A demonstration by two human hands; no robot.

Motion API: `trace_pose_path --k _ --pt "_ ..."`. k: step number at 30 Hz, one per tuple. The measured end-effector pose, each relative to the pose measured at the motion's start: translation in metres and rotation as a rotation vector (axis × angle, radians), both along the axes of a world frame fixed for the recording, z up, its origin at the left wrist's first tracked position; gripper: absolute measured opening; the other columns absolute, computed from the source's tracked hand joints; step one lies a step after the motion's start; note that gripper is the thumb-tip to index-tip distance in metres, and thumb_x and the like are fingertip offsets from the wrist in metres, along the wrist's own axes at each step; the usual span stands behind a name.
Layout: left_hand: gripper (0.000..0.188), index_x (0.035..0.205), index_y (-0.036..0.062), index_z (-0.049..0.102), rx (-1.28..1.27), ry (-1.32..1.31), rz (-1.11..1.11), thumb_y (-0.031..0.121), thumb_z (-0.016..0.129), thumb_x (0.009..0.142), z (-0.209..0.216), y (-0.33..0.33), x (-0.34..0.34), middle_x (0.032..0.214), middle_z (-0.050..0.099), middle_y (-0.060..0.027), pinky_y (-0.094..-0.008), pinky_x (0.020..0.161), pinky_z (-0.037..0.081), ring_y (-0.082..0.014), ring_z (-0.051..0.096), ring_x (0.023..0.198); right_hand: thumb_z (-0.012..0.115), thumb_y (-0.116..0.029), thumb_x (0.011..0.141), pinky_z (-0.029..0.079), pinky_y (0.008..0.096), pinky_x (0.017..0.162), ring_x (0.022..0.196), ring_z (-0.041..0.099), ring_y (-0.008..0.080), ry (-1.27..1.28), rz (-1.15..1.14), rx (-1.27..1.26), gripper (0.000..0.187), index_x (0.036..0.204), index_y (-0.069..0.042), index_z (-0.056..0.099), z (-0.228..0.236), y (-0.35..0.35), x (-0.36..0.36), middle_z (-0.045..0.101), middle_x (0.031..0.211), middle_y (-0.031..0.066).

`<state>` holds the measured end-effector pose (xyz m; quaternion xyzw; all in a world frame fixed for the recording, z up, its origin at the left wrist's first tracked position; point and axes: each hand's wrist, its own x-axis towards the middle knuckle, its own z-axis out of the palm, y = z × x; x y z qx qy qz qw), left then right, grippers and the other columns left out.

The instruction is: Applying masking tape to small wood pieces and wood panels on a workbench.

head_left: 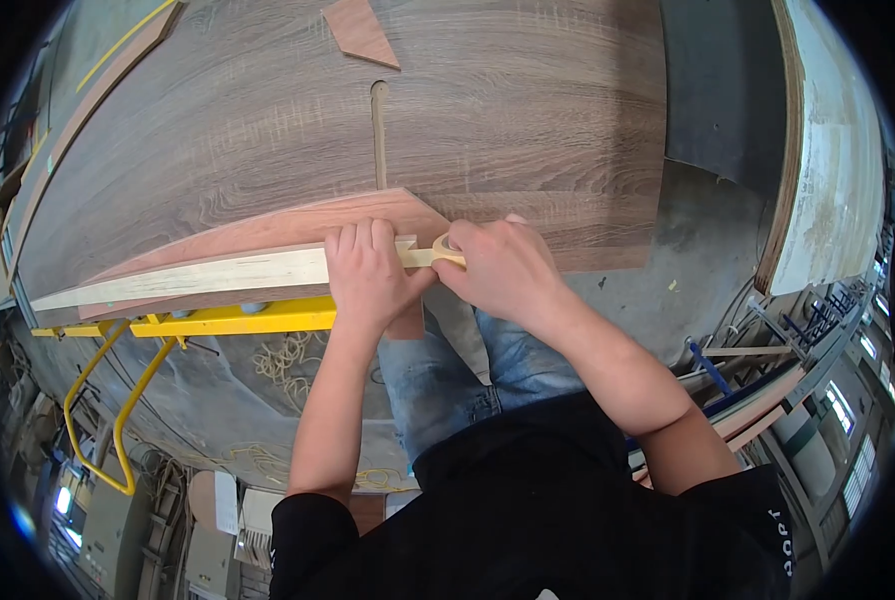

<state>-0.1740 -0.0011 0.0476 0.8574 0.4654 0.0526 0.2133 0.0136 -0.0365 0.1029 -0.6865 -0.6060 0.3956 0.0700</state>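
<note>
L hand (364, 265) partly closed: fingers bent over the R end of the long pale strip (217, 273), thumb toward the near edge; underside hidden, so can't tell how hard that grip presses. R hand (497, 265) closed round a tape roll (450, 245), w/ a short length of tape (419, 258) running btwn the hands; some R fingertips hidden

Pale strip lies lengthwise along the near side of the reddish board (287, 218), both on the big wood-grain panel (507, 120), above the yellow frame (247, 317)

Risks, my guess: strip is long & held only nr its R end, so a sideways tug on the roll cd swing the far L end off line. Tape cd twist or crease if the R wrist turns while it's taut. Dust on the wood, if any, wd weaken the stick. L thumb sits v. close to the tape, cd get caught under it. Strip's also nr the panel's front edge, so a knock or pull toward the body cd tip it over
</note>
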Motion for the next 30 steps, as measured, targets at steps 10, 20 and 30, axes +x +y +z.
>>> trace_pose_path --k 10,20,30 --pt "0.048 0.090 0.0083 0.053 0.145 -0.110 -0.003 0.024 0.079 0.052 0.130 0.025 -0.005 0.082 0.053 -0.0071 -0.0407 0.074 0.034 -0.0280 0.052 0.078 0.076 -0.025 0.080 0.047 0.0409 0.069 0.064 0.063 0.0358 0.232 -0.087 0.214 0.023 0.079 -0.007 0.061 0.076 0.005 0.010 0.063 0.065 0.0129" --pt "0.052 0.093 0.0091 0.050 0.144 -0.208 -0.052 0.023 0.080 0.053 0.251 0.019 -0.032 0.083 0.055 -0.0064 -0.0403 0.075 0.035 -0.0269 0.052 0.074 0.084 -0.025 0.074 0.047 0.0358 0.068 0.063 0.061 0.0283 0.651 -0.001 0.198 0.027 0.077 -0.007 0.064 0.144 0.027 -0.013 0.064 0.068 0.0086" --pt "0.047 0.096 0.0124 0.061 0.140 -0.277 0.002 0.030 0.082 0.057 0.365 -0.001 -0.055 0.080 0.059 -0.0038 -0.0377 0.077 0.036 -0.0238 0.053 0.071 0.093 -0.034 0.063 0.045 0.0353 0.065 0.069 0.056 0.0226 1.065 0.237 0.211 0.042 0.075 -0.006 0.063 0.196 0.051 -0.058 0.060 0.070 0.0049"
